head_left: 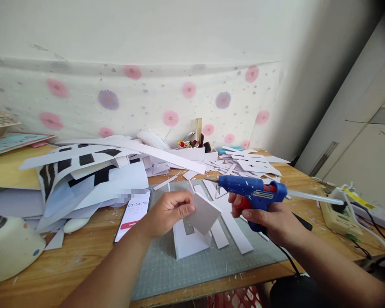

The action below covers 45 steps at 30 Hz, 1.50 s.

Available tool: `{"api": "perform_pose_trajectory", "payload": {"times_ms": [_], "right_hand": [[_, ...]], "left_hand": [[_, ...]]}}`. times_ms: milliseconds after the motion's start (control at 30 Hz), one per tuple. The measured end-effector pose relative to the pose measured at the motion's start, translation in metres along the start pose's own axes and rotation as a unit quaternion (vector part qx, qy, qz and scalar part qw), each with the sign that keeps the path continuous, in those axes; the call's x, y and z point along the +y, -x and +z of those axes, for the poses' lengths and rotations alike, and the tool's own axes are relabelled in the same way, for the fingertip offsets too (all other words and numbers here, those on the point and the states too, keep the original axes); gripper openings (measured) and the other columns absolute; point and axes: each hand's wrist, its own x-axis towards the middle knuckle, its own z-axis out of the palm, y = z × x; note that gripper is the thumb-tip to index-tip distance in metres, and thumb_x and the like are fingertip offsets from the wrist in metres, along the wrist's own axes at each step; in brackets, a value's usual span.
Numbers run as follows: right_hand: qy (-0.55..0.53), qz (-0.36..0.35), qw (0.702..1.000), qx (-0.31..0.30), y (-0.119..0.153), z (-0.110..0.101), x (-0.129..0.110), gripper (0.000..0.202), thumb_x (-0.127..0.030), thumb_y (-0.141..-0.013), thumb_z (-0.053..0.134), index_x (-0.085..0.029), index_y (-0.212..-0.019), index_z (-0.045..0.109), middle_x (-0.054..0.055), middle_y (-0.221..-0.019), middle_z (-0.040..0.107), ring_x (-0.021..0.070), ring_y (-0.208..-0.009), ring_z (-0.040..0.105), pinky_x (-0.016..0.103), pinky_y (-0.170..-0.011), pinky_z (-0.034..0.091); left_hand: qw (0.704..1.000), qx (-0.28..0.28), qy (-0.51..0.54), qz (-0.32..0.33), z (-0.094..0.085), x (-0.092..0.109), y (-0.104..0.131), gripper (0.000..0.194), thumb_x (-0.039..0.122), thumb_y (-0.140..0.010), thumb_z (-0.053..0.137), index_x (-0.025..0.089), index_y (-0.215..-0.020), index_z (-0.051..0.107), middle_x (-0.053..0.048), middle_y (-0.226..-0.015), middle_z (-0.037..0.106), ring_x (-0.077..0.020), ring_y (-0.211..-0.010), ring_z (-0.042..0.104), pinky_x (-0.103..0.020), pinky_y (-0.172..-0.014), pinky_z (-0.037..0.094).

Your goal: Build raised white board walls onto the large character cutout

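Observation:
Between the thumb and fingers of my left hand [171, 213] is a small square piece of white board [203, 214], held tilted above the cutting mat. My right hand [269, 218] is wrapped around the handle of a blue hot glue gun [252, 188], its fingers at the red trigger. The nozzle points left, above and just beyond the board piece, and a clear glue stick [314, 196] sticks out of the back. Under my left hand, a white board form [189, 248] with a cut-out stands on the grey cutting mat [167, 273], partly hidden by the held piece.
White strips [237, 235] lie on the mat. A phone [133, 216] running a timer lies at its left edge. Paper sheets [115, 179] pile up at left, scraps [244, 164] at back right. A power strip [340, 214] with cables sits at right.

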Motion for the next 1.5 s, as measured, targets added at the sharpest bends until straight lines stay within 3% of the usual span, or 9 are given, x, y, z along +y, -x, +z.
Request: {"api": "perform_pose_trajectory", "payload": {"times_ms": [100,200,467,933,1200,1500], "right_hand": [[0.017,-0.001,0.999,-0.05,0.004,-0.007,-0.002,0.018,-0.034,-0.072,0.069,-0.02,-0.082,0.064,0.003,-0.079,0.062,0.0169,-0.072,0.056,0.031,-0.067,0.045],[0.045,0.031,0.996,-0.069,0.007,-0.01,-0.003,0.015,-0.033,-0.073,0.068,-0.019,-0.078,0.063,0.002,-0.073,0.059,0.0149,-0.068,0.053,0.028,-0.062,0.042],[0.095,0.097,0.99,-0.046,0.011,-0.01,-0.004,0.015,-0.031,-0.066,0.067,-0.018,-0.069,0.06,0.0,-0.065,0.053,0.0126,-0.061,0.046,0.025,-0.053,0.038],[0.11,0.1,0.988,-0.05,0.012,-0.009,-0.006,0.013,-0.03,-0.066,0.066,-0.019,-0.065,0.059,0.0,-0.063,0.051,0.0134,-0.06,0.047,0.025,-0.053,0.039],[0.101,0.12,0.987,-0.036,0.014,-0.008,-0.008,0.017,-0.031,-0.062,0.069,-0.018,-0.067,0.059,0.0,-0.063,0.051,0.013,-0.058,0.048,0.024,-0.051,0.039],[0.085,0.112,0.988,-0.057,0.016,-0.011,-0.007,0.016,-0.031,-0.063,0.068,-0.019,-0.064,0.057,0.0,-0.062,0.049,0.0137,-0.059,0.047,0.026,-0.051,0.039]], "left_hand": [[0.999,0.02,-0.019,-0.03,-0.007,-0.003,0.0,0.034,0.046,-0.086,0.051,0.014,-0.082,0.063,-0.003,-0.074,0.059,-0.0153,-0.067,0.052,-0.025,-0.059,0.038],[0.999,-0.001,-0.029,-0.023,-0.007,-0.004,0.0,0.034,0.046,-0.087,0.05,0.015,-0.078,0.061,-0.001,-0.073,0.054,-0.0141,-0.066,0.047,-0.024,-0.059,0.035],[0.997,-0.045,-0.062,0.017,-0.005,-0.001,-0.002,0.039,0.047,-0.088,0.046,0.016,-0.064,0.047,0.003,-0.065,0.037,-0.0109,-0.061,0.035,-0.023,-0.056,0.028],[0.997,-0.047,-0.051,0.017,-0.008,-0.002,-0.002,0.04,0.049,-0.088,0.047,0.016,-0.065,0.048,0.003,-0.065,0.037,-0.0109,-0.061,0.035,-0.024,-0.057,0.028],[0.998,-0.029,-0.061,-0.01,-0.012,-0.007,0.0,0.041,0.052,-0.086,0.047,0.014,-0.077,0.06,0.0,-0.069,0.05,-0.0135,-0.066,0.044,-0.025,-0.06,0.033],[0.999,0.007,-0.048,-0.012,-0.014,-0.007,0.001,0.04,0.052,-0.085,0.05,0.015,-0.079,0.064,-0.002,-0.07,0.055,-0.0152,-0.066,0.047,-0.025,-0.059,0.032]]}}
